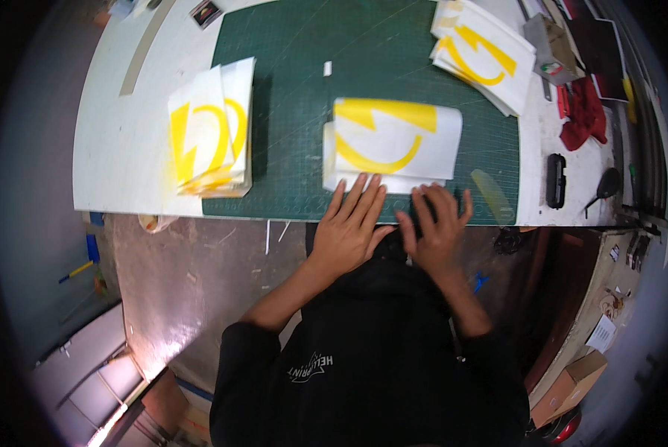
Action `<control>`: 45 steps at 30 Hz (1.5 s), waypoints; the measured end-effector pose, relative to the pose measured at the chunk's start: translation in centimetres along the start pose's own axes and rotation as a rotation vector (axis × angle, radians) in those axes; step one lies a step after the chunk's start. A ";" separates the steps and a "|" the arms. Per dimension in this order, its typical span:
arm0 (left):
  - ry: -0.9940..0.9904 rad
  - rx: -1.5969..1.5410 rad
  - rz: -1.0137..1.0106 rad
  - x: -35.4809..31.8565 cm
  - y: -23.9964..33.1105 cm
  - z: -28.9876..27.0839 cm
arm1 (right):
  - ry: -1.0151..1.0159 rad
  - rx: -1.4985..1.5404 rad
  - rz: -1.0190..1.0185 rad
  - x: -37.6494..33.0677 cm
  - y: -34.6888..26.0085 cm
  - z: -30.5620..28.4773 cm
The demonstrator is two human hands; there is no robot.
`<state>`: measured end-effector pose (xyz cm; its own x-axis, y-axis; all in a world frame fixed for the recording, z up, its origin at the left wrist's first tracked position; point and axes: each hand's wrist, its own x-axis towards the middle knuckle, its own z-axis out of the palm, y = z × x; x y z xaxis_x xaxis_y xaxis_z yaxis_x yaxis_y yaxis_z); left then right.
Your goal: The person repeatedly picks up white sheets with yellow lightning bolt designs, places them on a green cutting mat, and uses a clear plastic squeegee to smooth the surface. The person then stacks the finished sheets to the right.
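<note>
A white sheet printed with a yellow curved shape (438, 153) lies folded on the green cutting mat (289, 149), close to the table's front edge. Along its near border, the fingers of my left hand (352, 223) rest stretched out on the paper. My right hand (437, 223) is beside it, fingers spread, with the tips at the sheet's near right corner; it is slightly blurred. Neither hand grips anything. A pile of similar yellow-and-white sheets (211, 141) stands to the left. Another stack of printed sheets (486, 59) lies at the far right of the mat.
A small white piece (327, 68) lies beyond the sheet. A translucent yellowish strip (492, 192) is at the mat's right. Along the right side are a red cloth (586, 115), a black case (556, 181) and a cardboard box (553, 48). A long flat strip (146, 48) lies far left.
</note>
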<state>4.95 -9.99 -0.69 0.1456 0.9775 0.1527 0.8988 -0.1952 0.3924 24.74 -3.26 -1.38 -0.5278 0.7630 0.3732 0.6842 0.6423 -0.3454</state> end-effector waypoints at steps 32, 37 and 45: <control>0.190 0.011 -0.100 1.1 0.6 0.5 | 0.292 0.726 0.441 2.9 4.7 -2.5; 0.304 0.045 -0.088 2.8 -0.6 0.6 | -0.151 2.012 0.527 12.3 8.1 -1.0; 0.122 -0.088 -0.071 5.2 -1.9 -1.7 | -0.163 1.666 0.683 14.8 11.6 0.7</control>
<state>3.28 -4.63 0.88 0.0270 0.9732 0.2282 0.8644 -0.1374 0.4837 24.44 15.54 -0.48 -0.5090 0.8285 -0.2334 -0.3356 -0.4408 -0.8325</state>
